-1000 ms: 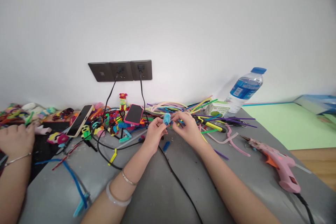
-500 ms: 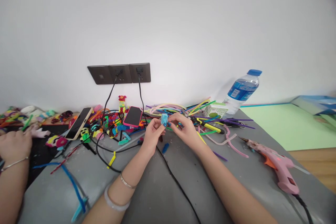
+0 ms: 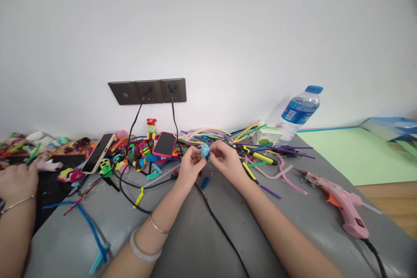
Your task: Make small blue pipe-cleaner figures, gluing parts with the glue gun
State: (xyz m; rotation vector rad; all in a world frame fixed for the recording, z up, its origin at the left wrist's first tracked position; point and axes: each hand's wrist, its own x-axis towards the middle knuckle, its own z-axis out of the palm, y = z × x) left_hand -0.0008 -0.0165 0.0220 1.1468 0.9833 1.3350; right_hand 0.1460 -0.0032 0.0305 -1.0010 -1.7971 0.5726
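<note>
Between my two hands, above the grey table [image 3: 215, 234], is a small light-blue fuzzy piece [image 3: 204, 151] that looks made of pipe cleaner. My left hand [image 3: 191, 166] pinches it from the left, fingers closed. From the right, my right hand [image 3: 225, 160] has thumb and fingertips closed against its edge. A short dark-blue fuzzy piece [image 3: 205, 183] lies on the table just below my hands. Yellow-handled pliers [image 3: 260, 155] rest behind my right hand, among loose pipe cleaners [image 3: 208, 132].
At right lie a pink glue gun [image 3: 345, 208] and a tilted water bottle [image 3: 298, 113]. Two phones [image 3: 165, 143], small fuzzy figures [image 3: 105, 167] and black cables [image 3: 224, 234] spread over the left and middle. Another person's hand [image 3: 18, 184] rests at far left.
The light-blue piece has turned in my fingers and now shows a rounder side. It has dropped slightly, and my fingertips have shifted around it.
</note>
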